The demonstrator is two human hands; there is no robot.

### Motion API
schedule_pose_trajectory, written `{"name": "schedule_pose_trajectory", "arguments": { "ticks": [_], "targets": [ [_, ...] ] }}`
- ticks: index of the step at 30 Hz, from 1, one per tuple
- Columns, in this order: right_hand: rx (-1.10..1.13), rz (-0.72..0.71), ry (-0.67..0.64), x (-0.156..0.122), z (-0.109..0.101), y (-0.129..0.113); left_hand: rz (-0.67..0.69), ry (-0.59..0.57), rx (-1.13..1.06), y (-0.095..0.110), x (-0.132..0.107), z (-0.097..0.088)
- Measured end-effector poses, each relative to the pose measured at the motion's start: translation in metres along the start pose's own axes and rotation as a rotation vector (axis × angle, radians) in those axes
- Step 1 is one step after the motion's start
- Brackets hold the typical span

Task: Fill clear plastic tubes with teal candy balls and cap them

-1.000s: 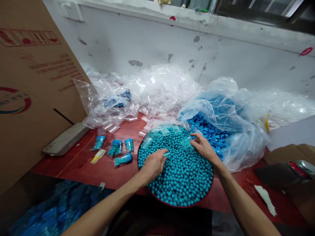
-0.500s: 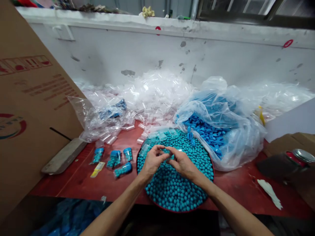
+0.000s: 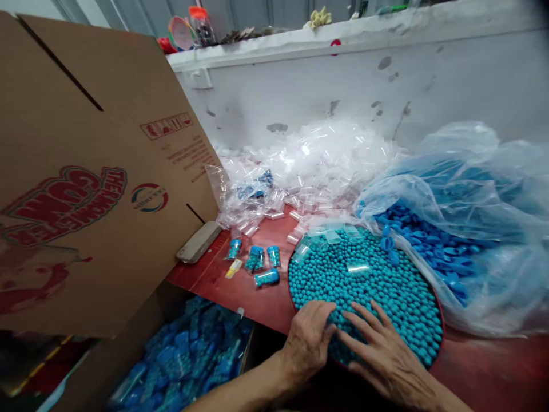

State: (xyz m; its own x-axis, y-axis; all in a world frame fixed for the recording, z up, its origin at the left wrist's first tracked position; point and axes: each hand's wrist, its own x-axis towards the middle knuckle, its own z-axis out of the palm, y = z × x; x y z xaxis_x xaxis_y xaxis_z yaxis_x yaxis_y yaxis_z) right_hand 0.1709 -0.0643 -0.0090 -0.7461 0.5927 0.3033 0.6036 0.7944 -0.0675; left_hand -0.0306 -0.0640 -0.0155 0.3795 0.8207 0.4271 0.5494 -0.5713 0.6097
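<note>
A round red-rimmed tub (image 3: 443, 327) is full of small teal balls (image 3: 364, 297). At its near edge my left hand (image 3: 307, 339) is curled, thumb and fingers together; whatever it may hold is hidden. Beside it, my right hand (image 3: 388, 355) spreads its fingers low over the balls, with nothing visible in them. A clear plastic tube (image 3: 358, 268) lies on the balls. A few blue caps (image 3: 388, 245) rest at the tub's far right side. To the left, several ball-filled tubes with blue caps (image 3: 266, 278) lie on the red table.
Clear tubes (image 3: 326, 160) are heaped against the wall. Blue caps (image 3: 433, 243) spill from a plastic bag (image 3: 493, 309) on the right. A cardboard box (image 3: 171, 171) stands left, with filled blue tubes (image 3: 184, 355) below the table edge. A grey block (image 3: 199, 242) lies beside it.
The view has swung left and shows more of the box. My hands have parted from their pinch above the tub and moved to its near edge; the right fingers have spread.
</note>
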Motion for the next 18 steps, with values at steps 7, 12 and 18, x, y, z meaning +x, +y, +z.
{"name": "schedule_pose_trajectory", "arguments": {
  "ticks": [7,12,18],
  "targets": [
    [-0.023,0.039,-0.011,0.036,0.023,0.03,0.027,-0.113,0.1,-0.007,0.005,0.007],
    [-0.134,0.23,0.082,0.047,0.019,0.049,-0.023,-0.078,0.118,-0.015,0.017,0.009],
    [-0.033,0.188,0.053,0.078,0.002,0.039,-0.002,-0.051,0.131,-0.021,0.019,0.014]
  ]
}}
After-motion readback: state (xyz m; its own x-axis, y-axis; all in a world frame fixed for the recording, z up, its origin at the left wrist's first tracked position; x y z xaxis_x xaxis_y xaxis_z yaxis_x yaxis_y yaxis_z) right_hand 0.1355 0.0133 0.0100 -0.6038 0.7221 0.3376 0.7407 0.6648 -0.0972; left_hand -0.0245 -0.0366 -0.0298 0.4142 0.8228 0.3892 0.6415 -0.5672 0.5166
